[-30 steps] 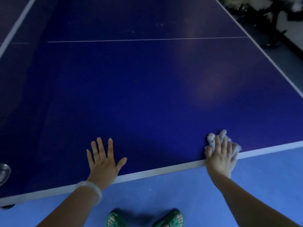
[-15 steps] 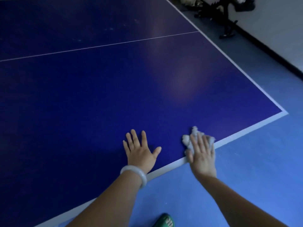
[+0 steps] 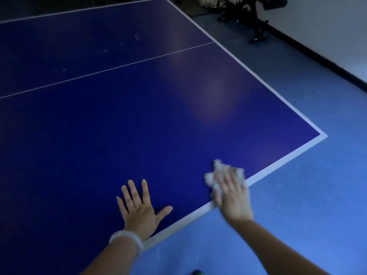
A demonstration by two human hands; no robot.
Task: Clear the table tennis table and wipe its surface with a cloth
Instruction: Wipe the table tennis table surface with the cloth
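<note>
Table (image 3: 119, 116) fills most of the head view. It is dark blue with a white line along its edges and a thin white line across the top. Its left side and far end run out of the picture. The near right corner shows.

Near that corner sits the cloth (image 3: 215, 176). It is a pale, crumpled lump on the table, just inside the near white edge. Most of it is hidden under the right hand (image 3: 231, 193). Only the far bits stick out past the fingers. That hand is blurry, so it is hard to see each finger. The fingers look straight and lie flat on top of the cloth, pressing it down.

The left hand (image 3: 139, 209) lies flat on the table, near the right one but not touching it. Its fingers are spread wide and it holds nothing. A pale bangle (image 3: 127, 240) goes round that wrist.

Both arms are cut off at the bottom. A tiny green bit (image 3: 196, 272) peeks in there, too small to tell what it is.

Far off on the blue floor (image 3: 297, 195) stands a black frame (image 3: 252, 20), dark and hard to make out.
</note>
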